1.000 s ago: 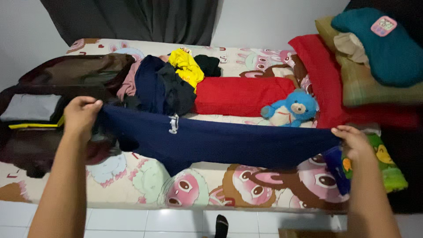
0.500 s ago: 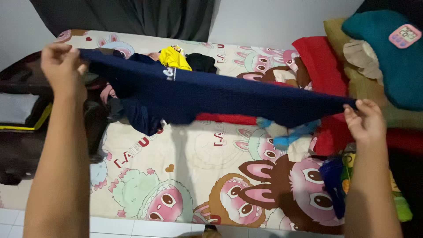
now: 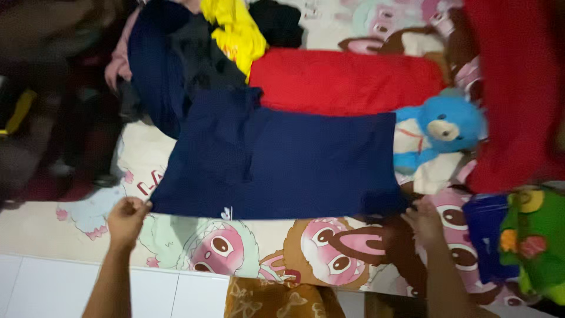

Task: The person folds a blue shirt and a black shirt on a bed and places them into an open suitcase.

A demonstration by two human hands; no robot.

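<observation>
Navy garment [image 3: 282,159] lies flat across the bed's front edge. My left hand [image 3: 126,219] and right hand [image 3: 425,221] each pinch a near corner. I judge it light, limp, non-slip fabric; corners and hem give best control.

Two hands are at the near edge, the left hand [image 3: 126,219] and the right hand [image 3: 426,222]. One navy garment [image 3: 276,162] lies spread flat. One red cushion [image 3: 347,81] sits beyond it. There is one blue teddy bear [image 3: 438,132] at right, one yellow cloth [image 3: 235,32] far, and one green toy [image 3: 538,241] near right.
</observation>
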